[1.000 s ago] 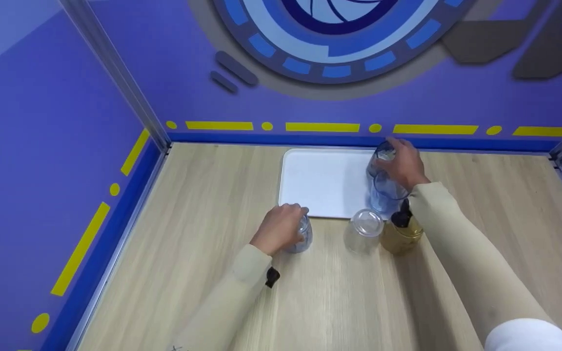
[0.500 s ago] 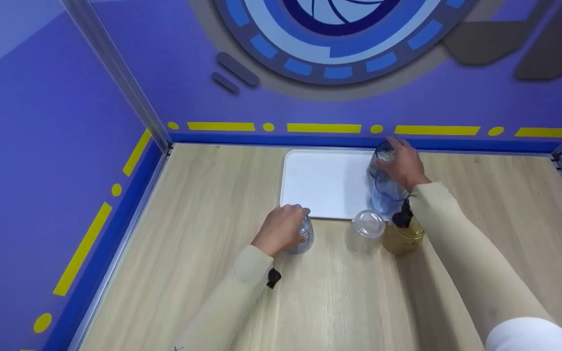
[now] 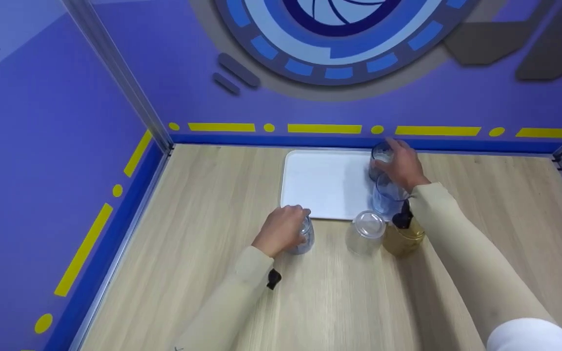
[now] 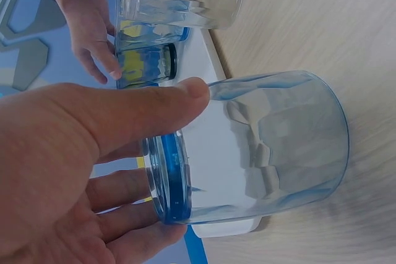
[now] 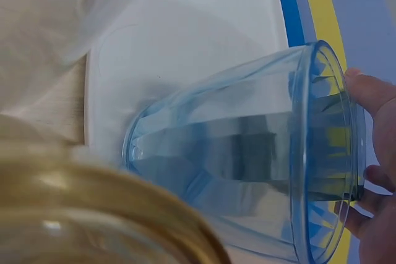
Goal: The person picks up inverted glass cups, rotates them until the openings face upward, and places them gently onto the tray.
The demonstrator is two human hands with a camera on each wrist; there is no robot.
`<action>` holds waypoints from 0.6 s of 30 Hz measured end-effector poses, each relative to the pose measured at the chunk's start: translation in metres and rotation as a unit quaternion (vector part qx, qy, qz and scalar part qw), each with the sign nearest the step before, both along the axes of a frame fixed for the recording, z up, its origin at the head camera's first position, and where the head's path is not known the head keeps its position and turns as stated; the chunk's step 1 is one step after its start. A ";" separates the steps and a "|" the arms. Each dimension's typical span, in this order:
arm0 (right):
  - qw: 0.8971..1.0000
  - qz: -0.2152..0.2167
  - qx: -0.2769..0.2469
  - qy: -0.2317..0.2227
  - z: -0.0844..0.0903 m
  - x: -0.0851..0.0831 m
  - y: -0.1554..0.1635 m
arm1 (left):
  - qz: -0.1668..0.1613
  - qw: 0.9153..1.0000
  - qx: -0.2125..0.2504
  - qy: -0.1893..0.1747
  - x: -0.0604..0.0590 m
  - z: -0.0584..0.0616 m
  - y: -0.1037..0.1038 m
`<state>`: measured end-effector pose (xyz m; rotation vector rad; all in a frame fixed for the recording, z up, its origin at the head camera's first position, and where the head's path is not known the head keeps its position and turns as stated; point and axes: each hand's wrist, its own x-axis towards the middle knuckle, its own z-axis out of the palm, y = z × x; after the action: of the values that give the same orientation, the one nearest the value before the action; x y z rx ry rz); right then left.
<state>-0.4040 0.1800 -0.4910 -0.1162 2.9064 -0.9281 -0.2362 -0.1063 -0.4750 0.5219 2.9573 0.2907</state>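
My left hand (image 3: 281, 230) grips a pale blue glass (image 3: 307, 239) around its base. In the left wrist view this glass (image 4: 303, 140) is upside down, thick blue base at the fingers and rim at the wooden table. At the back right corner of the white tray (image 3: 317, 185), my right hand (image 3: 405, 166) holds a dark smoky glass (image 3: 377, 163) near its rim, thumb on one side and fingers on the other. It stands upright. Directly in front of it, a light blue glass (image 3: 385, 197) sits upright on the tray; the right wrist view shows the dark glass through it.
An upside-down clear glass (image 3: 363, 237) stands on the table before the tray's front edge. Beside it is an amber glass (image 3: 400, 242), under my right forearm and partly covered by a black wrist device (image 3: 402, 218). A printed purple wall (image 3: 271, 107) rises behind the tray.
The dark glass in my right hand looks slightly straighter than a second ago. Both hands stay in nearly the same places, and the other glasses have not moved.
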 end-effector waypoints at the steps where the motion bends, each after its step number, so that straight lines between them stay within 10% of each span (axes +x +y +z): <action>1: 1.000 -0.001 -0.001 -0.001 0.001 0.001 0.000 | 0.000 1.000 0.001 -0.001 0.000 0.000 0.000; 18: 1.000 0.002 -0.017 0.020 0.014 0.011 0.015 | 0.000 1.000 0.004 -0.007 0.000 0.000 -0.001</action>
<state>-0.3932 0.1946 -0.4774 -0.1444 2.9262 -0.9855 -0.2358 -0.1075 -0.4748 0.5186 2.9443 0.3051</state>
